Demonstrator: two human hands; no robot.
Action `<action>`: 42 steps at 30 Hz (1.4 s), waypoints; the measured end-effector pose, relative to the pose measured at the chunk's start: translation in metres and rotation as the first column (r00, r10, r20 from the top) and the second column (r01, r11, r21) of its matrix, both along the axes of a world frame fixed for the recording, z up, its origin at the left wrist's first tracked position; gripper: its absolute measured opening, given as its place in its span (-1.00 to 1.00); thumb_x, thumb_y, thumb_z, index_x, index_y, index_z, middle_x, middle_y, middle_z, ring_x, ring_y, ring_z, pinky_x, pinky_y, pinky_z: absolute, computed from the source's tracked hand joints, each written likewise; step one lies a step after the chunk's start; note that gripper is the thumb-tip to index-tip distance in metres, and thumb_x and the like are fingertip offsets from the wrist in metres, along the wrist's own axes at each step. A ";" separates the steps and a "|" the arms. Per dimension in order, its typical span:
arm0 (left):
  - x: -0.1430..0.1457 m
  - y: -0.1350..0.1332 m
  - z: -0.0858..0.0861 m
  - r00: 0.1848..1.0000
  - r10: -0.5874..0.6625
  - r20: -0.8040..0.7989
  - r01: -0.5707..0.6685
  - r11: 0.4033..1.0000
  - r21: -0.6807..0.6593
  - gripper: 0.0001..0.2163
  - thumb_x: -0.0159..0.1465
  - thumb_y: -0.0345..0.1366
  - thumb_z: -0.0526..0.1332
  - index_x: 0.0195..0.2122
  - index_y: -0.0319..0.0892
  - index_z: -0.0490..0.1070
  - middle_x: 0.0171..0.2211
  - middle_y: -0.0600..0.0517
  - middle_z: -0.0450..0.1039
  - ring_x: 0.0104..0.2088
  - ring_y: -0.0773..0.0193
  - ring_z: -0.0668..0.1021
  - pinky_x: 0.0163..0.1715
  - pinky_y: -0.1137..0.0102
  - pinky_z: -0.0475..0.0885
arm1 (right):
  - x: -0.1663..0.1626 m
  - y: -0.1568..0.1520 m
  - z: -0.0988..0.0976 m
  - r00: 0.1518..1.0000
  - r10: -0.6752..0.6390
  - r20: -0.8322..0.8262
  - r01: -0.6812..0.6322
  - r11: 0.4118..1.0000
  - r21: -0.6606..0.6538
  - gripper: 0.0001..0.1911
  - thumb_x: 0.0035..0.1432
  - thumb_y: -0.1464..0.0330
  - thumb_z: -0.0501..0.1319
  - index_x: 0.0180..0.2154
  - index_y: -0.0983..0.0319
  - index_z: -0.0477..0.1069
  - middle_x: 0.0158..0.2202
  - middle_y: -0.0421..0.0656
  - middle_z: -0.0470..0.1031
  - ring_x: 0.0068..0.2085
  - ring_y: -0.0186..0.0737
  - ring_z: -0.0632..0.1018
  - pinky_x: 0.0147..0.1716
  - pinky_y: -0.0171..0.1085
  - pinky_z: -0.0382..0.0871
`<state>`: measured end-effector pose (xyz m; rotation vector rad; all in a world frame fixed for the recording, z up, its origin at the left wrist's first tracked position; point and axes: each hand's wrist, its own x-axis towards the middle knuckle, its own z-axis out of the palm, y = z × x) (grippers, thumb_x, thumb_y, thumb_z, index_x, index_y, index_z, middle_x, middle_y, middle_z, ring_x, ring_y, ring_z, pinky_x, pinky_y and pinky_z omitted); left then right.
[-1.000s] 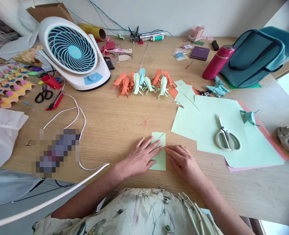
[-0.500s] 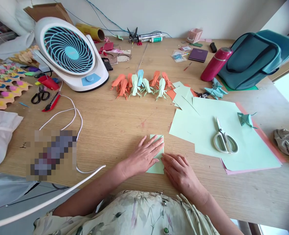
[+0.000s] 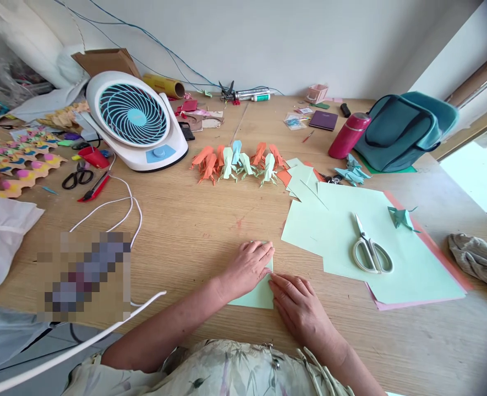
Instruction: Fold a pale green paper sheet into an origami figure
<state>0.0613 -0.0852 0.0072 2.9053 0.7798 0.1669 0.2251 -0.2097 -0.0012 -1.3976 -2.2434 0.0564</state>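
Observation:
A light green sheet of paper (image 3: 255, 300) lies on the table in front of me, partly covered by my hands. My left hand (image 3: 247, 268) rests across its upper part, fingers bent close together at the top right corner and thumb near the right edge. Beside that edge, my right hand (image 3: 299, 302) has its fingers curled together, with the fingertips touching the paper close to the left thumb. The right thumb is hidden. To the right, white-handled scissors (image 3: 371, 254) lie partly open on larger light green sheets (image 3: 329, 220).
Folded orange, green and blue paper figures (image 3: 228, 163) stand mid-table. Behind them to the left is a white fan (image 3: 160, 157). A pink-red bottle (image 3: 348, 136) and teal bag (image 3: 395, 132) stand at the back right. A white cable (image 3: 140, 220) runs along the left.
The green paper now reaches farther left along its bottom edge. My left fingers have drawn together at the top right corner; the right hand stays by the edge. The camera view has tilted up.

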 end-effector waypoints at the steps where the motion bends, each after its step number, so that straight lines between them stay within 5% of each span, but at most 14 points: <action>1: 0.001 0.000 -0.002 1.000 0.000 0.000 0.000 1.000 0.020 -0.60 0.40 -0.23 0.09 0.22 -0.24 0.21 0.24 -0.10 0.29 0.13 0.07 0.36 0.04 0.19 0.29 | 0.000 0.000 0.000 1.000 0.000 0.000 0.000 1.000 0.000 -0.68 0.27 0.54 0.11 0.05 0.33 0.39 0.05 0.02 0.50 0.03 -0.03 0.45 -0.04 -0.05 0.40; 15: 0.004 0.004 -0.011 0.995 0.030 0.098 -0.032 0.999 0.012 -0.61 0.39 -0.23 0.09 0.20 -0.26 0.22 0.17 -0.11 0.33 0.09 0.09 0.36 0.08 0.20 0.31 | -0.001 -0.001 0.008 0.997 -0.045 -0.059 0.038 0.992 -0.124 -0.68 0.31 0.49 0.07 0.07 0.22 0.36 -0.01 -0.01 0.50 -0.03 -0.06 0.47 -0.07 -0.06 0.39; 22: 0.003 0.004 -0.015 0.984 0.052 0.173 -0.047 0.998 -0.035 -0.64 0.42 -0.30 -0.01 0.22 -0.20 0.20 0.18 -0.11 0.31 0.10 0.07 0.36 0.07 0.16 0.32 | 0.001 0.029 0.013 0.977 -0.207 -0.042 0.197 0.967 -0.163 -0.75 0.32 0.50 0.01 -0.06 0.24 0.39 -0.25 -0.04 0.41 -0.24 -0.13 0.47 -0.24 -0.17 0.42; 27: 0.002 0.004 -0.015 0.985 0.050 0.168 -0.043 0.998 -0.043 -0.64 0.40 -0.38 -0.03 0.21 -0.21 0.20 0.20 -0.11 0.29 0.12 0.09 0.34 0.09 0.17 0.30 | 0.000 0.041 0.008 0.975 -0.217 0.036 0.220 0.965 -0.143 -0.75 0.28 0.53 0.05 -0.08 0.25 0.40 -0.24 -0.05 0.37 -0.24 -0.15 0.45 -0.23 -0.20 0.41; 42: 0.003 0.003 -0.008 0.993 0.050 0.103 -0.045 0.998 -0.052 -0.60 0.39 -0.33 -0.03 0.24 -0.26 0.19 0.23 -0.13 0.25 0.12 0.05 0.30 0.08 0.18 0.26 | -0.009 -0.012 0.018 0.987 -0.123 0.102 0.138 0.978 -0.157 -0.72 0.29 0.53 0.04 -0.04 0.24 0.41 -0.10 0.01 0.46 -0.16 -0.09 0.46 -0.20 -0.14 0.45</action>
